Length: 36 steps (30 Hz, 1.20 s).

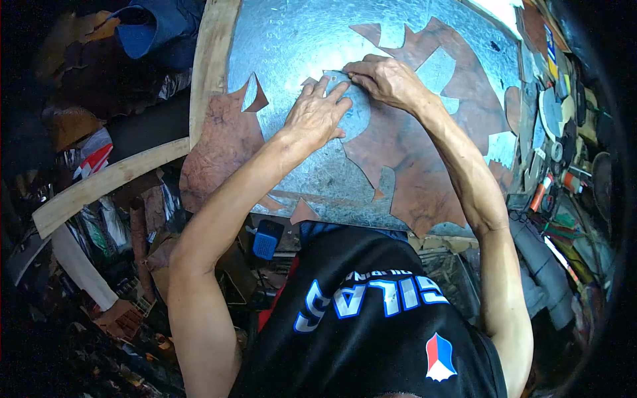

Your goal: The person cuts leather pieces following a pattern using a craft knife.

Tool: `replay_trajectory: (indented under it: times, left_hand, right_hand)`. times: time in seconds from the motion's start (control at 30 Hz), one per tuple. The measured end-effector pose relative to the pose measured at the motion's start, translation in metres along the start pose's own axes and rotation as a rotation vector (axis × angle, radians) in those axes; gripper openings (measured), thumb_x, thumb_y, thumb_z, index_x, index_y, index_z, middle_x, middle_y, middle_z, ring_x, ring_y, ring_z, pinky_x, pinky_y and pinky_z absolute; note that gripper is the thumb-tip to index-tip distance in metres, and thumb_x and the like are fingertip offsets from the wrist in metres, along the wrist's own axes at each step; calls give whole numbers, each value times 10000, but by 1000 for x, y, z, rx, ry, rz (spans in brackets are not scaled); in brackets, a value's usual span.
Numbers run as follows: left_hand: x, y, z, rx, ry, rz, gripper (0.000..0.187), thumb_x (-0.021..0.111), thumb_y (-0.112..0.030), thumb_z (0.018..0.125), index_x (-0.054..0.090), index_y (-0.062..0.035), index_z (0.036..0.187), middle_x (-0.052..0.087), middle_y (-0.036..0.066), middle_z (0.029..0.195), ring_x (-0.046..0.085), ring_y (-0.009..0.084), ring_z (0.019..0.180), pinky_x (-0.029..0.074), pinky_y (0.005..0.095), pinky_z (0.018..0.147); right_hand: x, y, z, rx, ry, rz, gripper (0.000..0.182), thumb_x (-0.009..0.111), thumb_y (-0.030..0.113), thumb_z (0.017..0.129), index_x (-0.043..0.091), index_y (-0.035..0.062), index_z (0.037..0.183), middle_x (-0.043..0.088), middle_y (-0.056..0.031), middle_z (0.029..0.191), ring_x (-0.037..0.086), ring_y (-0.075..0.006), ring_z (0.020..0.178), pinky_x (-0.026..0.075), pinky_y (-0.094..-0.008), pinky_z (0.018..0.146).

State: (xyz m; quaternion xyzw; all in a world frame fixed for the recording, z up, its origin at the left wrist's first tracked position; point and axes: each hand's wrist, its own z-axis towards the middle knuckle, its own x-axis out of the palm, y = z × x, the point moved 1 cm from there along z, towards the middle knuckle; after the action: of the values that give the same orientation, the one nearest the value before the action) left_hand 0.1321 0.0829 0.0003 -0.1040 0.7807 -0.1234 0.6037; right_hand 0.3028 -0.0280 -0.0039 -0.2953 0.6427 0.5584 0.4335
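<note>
A large brown sheet of leather with cut-out gaps lies on the metal-topped table. On its left part rests a grey-blue flat template. My left hand lies over the template's left side with its fingers spread. At the template's top edge, my right hand has its fingers pinched together; whatever is between the fingertips is too small to make out. Another brown leather piece lies at the table's left side, and a small leather scrap sits near the front edge.
Wooden strips run along the table's left edge, one reaching out to the lower left. A blue box-like object is below the front edge. Templates, a tape roll and an orange tube crowd the right side.
</note>
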Motion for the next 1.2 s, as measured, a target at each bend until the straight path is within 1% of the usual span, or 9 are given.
replay_trajectory:
  times: [0.17,0.27,0.47,0.57,0.77,0.87,0.93,1.07,1.2]
  left_hand:
    - [-2,-1,1,-11,14,17,555,789,-352,726,592,-107,1184,422,106,1467,364,382,1369,316,529,1120]
    - [-2,-1,0,-15,12,21,543,779,-358,733,585,-110,1177,419,97,1470,371,375,1365,309,527,1124]
    - [-2,-1,-1,1,-9,28,532,779,-352,734,577,-115,1165,428,92,1459,380,373,1357,311,533,1117]
    - [-2,-2,0,8,-19,31,535,783,-350,728,578,-116,1164,442,97,1445,387,378,1350,320,536,1107]
    - [-5,-2,1,20,-17,44,541,783,-361,725,591,-123,1172,447,104,1439,408,392,1332,331,536,1092]
    - [-6,-2,1,28,0,73,558,778,-375,727,591,-127,1191,446,106,1442,413,397,1329,333,538,1082]
    - [-6,-2,1,42,8,93,568,776,-382,729,590,-130,1202,445,108,1444,415,399,1328,334,537,1077]
    - [-4,1,1,70,-15,81,576,771,-395,732,592,-131,1211,452,123,1440,412,401,1331,342,527,1058]
    - [-3,3,2,94,-34,104,592,779,-402,723,592,-127,1213,464,136,1428,425,398,1318,355,522,1035]
  right_hand:
    - [-2,3,-9,69,46,-20,272,602,224,906,678,171,1162,691,-103,1019,679,-325,904,556,-430,765]
    - [-1,2,-17,69,-21,5,240,582,205,934,683,119,1134,683,-118,932,668,-329,830,539,-424,712]
    - [-6,11,-33,199,-13,-6,244,582,207,932,684,101,1127,689,-135,975,674,-348,821,542,-437,698]
    - [0,14,-42,251,-31,30,256,553,210,937,666,144,1158,678,-134,1022,677,-366,847,547,-464,735]
    - [11,28,-56,319,-132,106,247,536,171,934,652,107,1143,665,-162,1027,667,-392,834,535,-482,729]
    - [9,46,-63,467,-86,138,242,566,179,933,640,87,1144,652,-171,1052,645,-407,869,517,-478,738]
    - [9,55,-69,562,-46,142,243,564,171,931,628,73,1145,638,-203,1025,635,-425,865,509,-492,730]
    - [17,73,-87,604,-158,242,231,544,144,918,627,42,1107,635,-259,991,637,-465,850,526,-516,717]
    - [28,90,-99,673,-229,265,240,550,151,917,635,17,1097,633,-270,990,636,-469,858,521,-523,739]
